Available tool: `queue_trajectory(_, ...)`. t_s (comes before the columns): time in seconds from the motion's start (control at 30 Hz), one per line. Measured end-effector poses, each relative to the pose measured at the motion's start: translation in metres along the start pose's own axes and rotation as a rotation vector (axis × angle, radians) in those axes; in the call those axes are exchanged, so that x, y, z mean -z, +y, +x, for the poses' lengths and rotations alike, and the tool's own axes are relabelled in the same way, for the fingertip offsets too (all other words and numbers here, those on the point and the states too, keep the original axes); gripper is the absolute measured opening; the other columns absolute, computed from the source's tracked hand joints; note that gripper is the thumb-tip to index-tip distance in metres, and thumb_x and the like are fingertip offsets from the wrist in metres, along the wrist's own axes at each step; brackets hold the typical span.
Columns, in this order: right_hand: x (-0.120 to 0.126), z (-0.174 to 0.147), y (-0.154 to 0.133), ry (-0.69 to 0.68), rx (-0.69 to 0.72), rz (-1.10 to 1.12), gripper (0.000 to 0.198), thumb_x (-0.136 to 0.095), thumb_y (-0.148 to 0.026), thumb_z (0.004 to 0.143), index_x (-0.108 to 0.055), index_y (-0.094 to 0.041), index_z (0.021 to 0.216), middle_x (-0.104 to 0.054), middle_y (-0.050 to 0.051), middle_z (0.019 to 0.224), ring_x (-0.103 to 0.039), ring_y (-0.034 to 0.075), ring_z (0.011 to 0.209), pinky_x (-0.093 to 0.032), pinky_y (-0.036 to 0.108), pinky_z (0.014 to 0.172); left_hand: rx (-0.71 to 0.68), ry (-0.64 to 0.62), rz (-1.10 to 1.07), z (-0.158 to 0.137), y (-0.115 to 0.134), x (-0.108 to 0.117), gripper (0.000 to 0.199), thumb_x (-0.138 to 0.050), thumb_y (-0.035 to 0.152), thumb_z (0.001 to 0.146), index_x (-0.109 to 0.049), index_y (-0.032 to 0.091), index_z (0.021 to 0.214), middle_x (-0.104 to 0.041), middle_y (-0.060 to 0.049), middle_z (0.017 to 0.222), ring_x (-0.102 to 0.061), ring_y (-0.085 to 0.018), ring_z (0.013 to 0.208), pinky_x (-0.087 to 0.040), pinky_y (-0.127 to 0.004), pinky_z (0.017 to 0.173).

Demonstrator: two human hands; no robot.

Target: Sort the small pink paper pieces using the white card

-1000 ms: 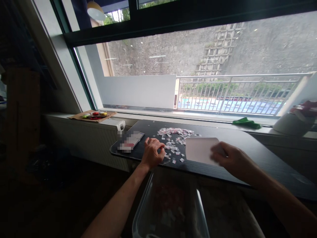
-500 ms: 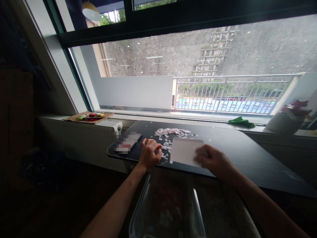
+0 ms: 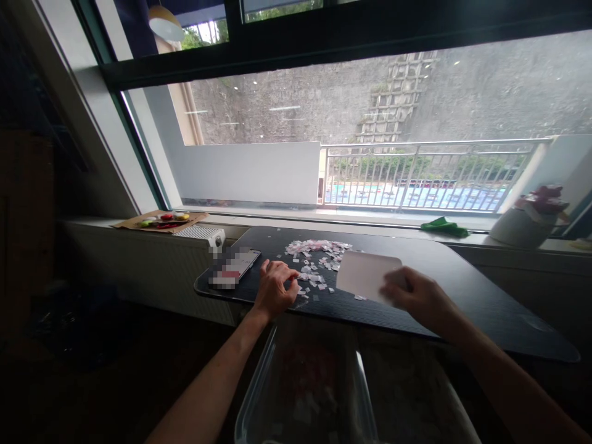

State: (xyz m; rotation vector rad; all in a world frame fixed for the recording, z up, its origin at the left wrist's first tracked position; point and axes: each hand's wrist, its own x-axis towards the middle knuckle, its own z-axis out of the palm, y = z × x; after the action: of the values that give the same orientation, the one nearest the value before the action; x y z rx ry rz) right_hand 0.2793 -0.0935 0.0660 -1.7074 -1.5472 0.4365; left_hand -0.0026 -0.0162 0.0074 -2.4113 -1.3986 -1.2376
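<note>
My right hand [image 3: 411, 288], slightly blurred, is closed on the right end of a flat white sheet with rounded corners [image 3: 363, 273], which it holds tilted over the dark table. The sheet's exact kind is unclear. My left hand [image 3: 277, 285] rests at the table's near edge with its fingers curled and thumb against them; whatever they may hold is hidden. Just right of the left fingertips lie loose small paper pieces [image 3: 313, 277], and behind them a denser heap of similar white and pinkish pieces [image 3: 317, 246].
A clear plastic bin [image 3: 365, 394] with some pieces inside stands below the table's front edge. On the table [image 3: 444, 277], a phone [image 3: 247, 264] lies at the left. A green cloth [image 3: 444, 227] and a pale pot [image 3: 527, 225] sit on the sill.
My right hand has moved right with the white sheet, lifting and tilting it, and more loose pieces show to its left. My left hand stays nearly in place.
</note>
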Motion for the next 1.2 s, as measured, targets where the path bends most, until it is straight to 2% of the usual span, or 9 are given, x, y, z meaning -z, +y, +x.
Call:
queue_trajectory(0.13,-0.017,0.003,0.001,-0.026,-0.002,0.036,0.018,-0.058,-0.033,0.064,-0.06,-0.018,0.073,-0.061,0.001,0.06,-0.054,0.015,0.054,-0.041,0.025,0.049,-0.006,0.001,0.001,0.001,0.0,0.001,0.016,-0.049,0.021,0.075,-0.064,0.023,0.079,-0.064,-0.001,0.078,-0.055,-0.021,0.095,-0.022,-0.047,0.106)
queue_trajectory(0.37,-0.009,0.005,0.018,0.013,-0.048,0.102,0.018,-0.061,-0.032,0.063,-0.061,-0.018,0.074,-0.061,0.0,0.06,-0.055,0.014,0.054,-0.042,0.024,0.049,0.0,0.0,-0.005,0.001,0.001,0.001,0.015,-0.05,0.02,0.074,-0.064,0.023,0.079,-0.064,-0.001,0.079,-0.055,-0.021,0.096,-0.022,-0.048,0.106)
queue_trajectory(0.57,-0.043,0.008,0.033,-0.019,-0.07,0.311,0.019,-0.062,-0.032,0.063,-0.062,-0.018,0.076,-0.064,0.001,0.063,-0.059,0.016,0.057,-0.047,0.026,0.053,-0.003,-0.002,0.003,0.001,-0.001,0.0,0.015,-0.051,0.019,0.074,-0.064,0.023,0.079,-0.065,-0.002,0.081,-0.055,-0.021,0.095,-0.024,-0.048,0.106)
queue_trajectory(0.7,-0.059,0.011,0.034,-0.125,-0.083,0.376,0.019,-0.064,-0.031,0.062,-0.062,-0.018,0.075,-0.065,0.001,0.064,-0.06,0.016,0.058,-0.048,0.028,0.054,-0.001,-0.001,-0.001,0.001,0.0,0.0,0.014,-0.051,0.019,0.074,-0.064,0.023,0.078,-0.064,-0.001,0.08,-0.055,-0.021,0.095,-0.023,-0.048,0.106)
queue_trajectory(0.83,-0.062,0.014,0.035,-0.223,-0.106,0.434,0.021,-0.069,-0.03,0.059,-0.063,-0.017,0.075,-0.067,0.001,0.065,-0.061,0.017,0.06,-0.049,0.028,0.056,-0.001,0.006,-0.017,0.001,0.0,-0.001,0.014,-0.051,0.019,0.074,-0.064,0.023,0.077,-0.064,-0.001,0.078,-0.055,-0.021,0.095,-0.022,-0.049,0.107)
queue_trajectory(1.0,-0.059,0.015,0.04,-0.241,-0.113,0.517,0.024,-0.07,-0.032,0.058,-0.065,-0.017,0.077,-0.069,0.002,0.069,-0.062,0.017,0.063,-0.05,0.028,0.058,0.0,0.01,-0.022,0.001,0.001,-0.002,0.014,-0.051,0.019,0.073,-0.064,0.023,0.077,-0.063,-0.001,0.077,-0.055,-0.021,0.095,-0.022,-0.048,0.107)
queue_trajectory(1.2,-0.059,0.016,0.034,-0.28,-0.161,0.506,0.024,-0.072,-0.029,0.054,-0.066,-0.017,0.074,-0.069,0.002,0.067,-0.063,0.018,0.063,-0.05,0.029,0.059,-0.002,0.012,-0.028,0.001,0.001,-0.001,0.015,-0.051,0.018,0.074,-0.064,0.023,0.077,-0.063,-0.001,0.076,-0.055,-0.021,0.095,-0.022,-0.049,0.107)
